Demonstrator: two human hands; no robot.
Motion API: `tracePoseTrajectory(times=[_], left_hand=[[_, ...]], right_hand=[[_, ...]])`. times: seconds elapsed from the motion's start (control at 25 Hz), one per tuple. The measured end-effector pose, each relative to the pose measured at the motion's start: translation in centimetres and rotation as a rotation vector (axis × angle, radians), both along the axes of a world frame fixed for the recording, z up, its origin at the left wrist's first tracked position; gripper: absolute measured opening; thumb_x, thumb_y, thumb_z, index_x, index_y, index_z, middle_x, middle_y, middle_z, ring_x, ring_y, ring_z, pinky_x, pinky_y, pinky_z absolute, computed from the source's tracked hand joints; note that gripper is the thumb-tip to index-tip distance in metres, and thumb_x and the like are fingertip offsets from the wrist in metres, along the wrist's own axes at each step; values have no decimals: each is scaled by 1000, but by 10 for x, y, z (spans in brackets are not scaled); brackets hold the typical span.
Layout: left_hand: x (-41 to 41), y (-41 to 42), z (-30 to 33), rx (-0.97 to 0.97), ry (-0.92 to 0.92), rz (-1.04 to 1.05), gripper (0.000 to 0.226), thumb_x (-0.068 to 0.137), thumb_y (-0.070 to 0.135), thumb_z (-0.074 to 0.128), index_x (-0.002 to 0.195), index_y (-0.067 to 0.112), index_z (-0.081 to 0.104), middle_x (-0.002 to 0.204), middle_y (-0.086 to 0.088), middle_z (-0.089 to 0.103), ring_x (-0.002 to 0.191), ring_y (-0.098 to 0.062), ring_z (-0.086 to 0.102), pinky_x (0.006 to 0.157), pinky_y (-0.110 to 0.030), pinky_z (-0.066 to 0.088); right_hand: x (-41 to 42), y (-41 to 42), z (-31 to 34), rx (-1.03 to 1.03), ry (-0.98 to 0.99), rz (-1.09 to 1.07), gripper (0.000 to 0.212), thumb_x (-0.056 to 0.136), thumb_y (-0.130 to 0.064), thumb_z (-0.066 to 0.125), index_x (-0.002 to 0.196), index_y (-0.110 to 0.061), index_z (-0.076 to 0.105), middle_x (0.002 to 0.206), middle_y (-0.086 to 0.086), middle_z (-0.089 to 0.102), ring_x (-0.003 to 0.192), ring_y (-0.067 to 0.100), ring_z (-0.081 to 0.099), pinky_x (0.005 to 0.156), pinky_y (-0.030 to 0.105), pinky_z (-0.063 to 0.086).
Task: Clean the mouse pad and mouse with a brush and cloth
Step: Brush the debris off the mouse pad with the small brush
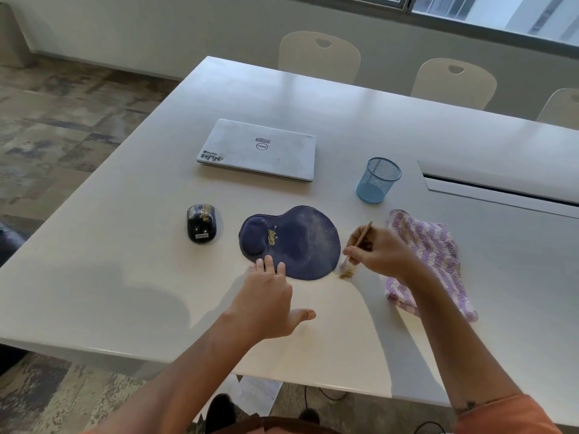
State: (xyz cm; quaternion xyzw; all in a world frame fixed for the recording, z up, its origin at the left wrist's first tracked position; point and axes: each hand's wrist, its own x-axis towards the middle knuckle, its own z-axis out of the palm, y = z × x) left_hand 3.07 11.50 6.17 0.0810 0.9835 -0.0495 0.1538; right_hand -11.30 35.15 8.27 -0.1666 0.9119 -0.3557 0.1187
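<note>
Just below the right hand point(380, 252), which pinches a thin wooden-handled brush point(360, 241), swept tan crumbs point(346, 274) sit beside the dark blue wrist-rest mouse pad point(294, 242). Straight left-hand fingers point(271, 265) press its near edge. A hard flick could scatter crumbs toward the purple knitted cloth point(435, 261). Left of that grip, the black mouse point(201, 223) is also crumbed. White table point(125, 277), pale chairs point(319, 56), window.
</note>
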Motion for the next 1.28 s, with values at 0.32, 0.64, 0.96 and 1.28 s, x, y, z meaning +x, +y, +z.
tracePoseTrajectory(times=[0.32, 0.64, 0.96, 1.28], left_hand=[[0, 3, 6, -5, -18, 2, 109, 95, 84, 30, 162, -1, 20, 167, -29, 17, 155, -49, 20, 126, -52, 23], [0, 4, 6, 4, -15, 11, 109, 94, 84, 31, 162, 0, 20, 168, -28, 17, 155, -48, 20, 127, -52, 21], [0, 1, -2, 16, -6, 23, 111, 94, 85, 29, 162, -2, 16, 167, -30, 17, 156, -48, 19, 128, -53, 21], [0, 4, 6, -10, -16, 5, 109, 95, 83, 30, 162, -2, 19, 167, -30, 17, 155, -48, 19, 127, -52, 22]], right_hand=[[-3, -22, -3, 67, 143, 3, 16, 81, -6, 75, 74, -20, 72, 63, -3, 73, 60, 7, 70, 68, 33, 60], [-39, -66, -9, -169, 321, -115, 11, 87, -9, 83, 86, -10, 73, 76, -9, 75, 69, 2, 75, 73, 22, 60], [-18, -26, -24, 87, 205, 47, 12, 90, -14, 83, 85, -10, 73, 66, -14, 72, 61, -2, 69, 68, 18, 56], [-36, -48, -12, -159, 239, -52, 16, 90, -4, 82, 86, 0, 67, 77, -6, 77, 66, 2, 77, 68, 27, 63]])
